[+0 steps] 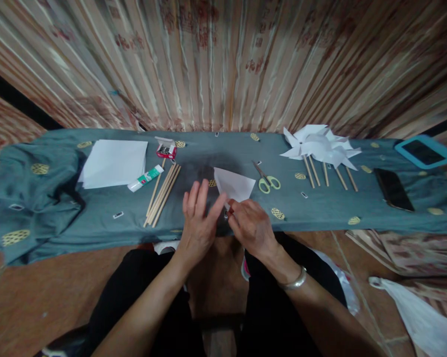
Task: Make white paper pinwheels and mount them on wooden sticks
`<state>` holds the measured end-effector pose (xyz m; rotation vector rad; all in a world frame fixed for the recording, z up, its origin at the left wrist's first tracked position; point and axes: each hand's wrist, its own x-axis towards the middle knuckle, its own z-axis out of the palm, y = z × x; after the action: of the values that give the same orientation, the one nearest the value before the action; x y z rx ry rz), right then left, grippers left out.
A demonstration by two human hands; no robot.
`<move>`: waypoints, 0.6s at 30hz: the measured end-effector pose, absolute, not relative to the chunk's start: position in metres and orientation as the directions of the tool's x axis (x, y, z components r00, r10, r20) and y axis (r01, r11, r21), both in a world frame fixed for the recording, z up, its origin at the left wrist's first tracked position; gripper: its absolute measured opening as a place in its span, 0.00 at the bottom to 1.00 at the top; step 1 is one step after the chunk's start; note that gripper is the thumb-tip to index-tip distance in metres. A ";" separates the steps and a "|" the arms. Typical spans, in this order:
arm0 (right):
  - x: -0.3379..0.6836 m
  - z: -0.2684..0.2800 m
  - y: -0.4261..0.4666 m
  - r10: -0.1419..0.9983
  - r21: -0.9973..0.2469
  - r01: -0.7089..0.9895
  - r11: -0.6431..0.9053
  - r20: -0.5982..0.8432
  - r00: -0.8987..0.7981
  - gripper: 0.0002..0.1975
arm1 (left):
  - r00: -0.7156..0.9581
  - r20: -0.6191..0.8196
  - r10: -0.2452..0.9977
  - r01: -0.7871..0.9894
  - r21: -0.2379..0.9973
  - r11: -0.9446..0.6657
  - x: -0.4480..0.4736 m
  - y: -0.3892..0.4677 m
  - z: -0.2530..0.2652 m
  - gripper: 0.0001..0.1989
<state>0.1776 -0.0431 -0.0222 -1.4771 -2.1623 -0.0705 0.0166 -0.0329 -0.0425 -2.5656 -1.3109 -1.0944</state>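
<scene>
The right hand [251, 220] pinches the near corner of a white paper [235, 183] over the table [208, 148]; the left hand [200, 213] spreads beside it. Scissors [266, 179] lie just right, sticks [163, 196] left, pinwheels [316, 141] farther right.

I see through a single head-worn view, facing forward and steeply down. The left hand [200, 213] and right hand [251, 223] sit near its centre; the surface [325, 213] spans its width, with curtain [208, 74] above and floor [15, 302] below.
</scene>
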 end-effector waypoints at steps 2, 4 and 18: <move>0.171 -0.025 -0.048 0.864 -0.273 0.865 0.421 0.410 -0.292 0.10 | 0.424 0.580 0.695 0.733 0.230 -0.640 0.014 -0.032 -0.046 0.31; 0.169 -0.026 -0.051 0.871 -0.353 0.824 0.442 0.387 -0.302 0.10 | 0.423 0.559 0.713 0.743 0.237 -0.626 0.011 -0.030 -0.048 0.25; 0.217 -0.038 -0.033 0.833 -0.241 0.802 0.546 0.254 -0.491 0.23 | 0.389 0.529 0.754 0.703 0.359 -0.614 -0.025 -0.017 -0.054 0.08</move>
<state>0.2170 -0.0327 -0.0378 -1.3456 -2.4479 0.1281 -0.0254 -0.0174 -0.0539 -2.6805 -1.4092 -1.0873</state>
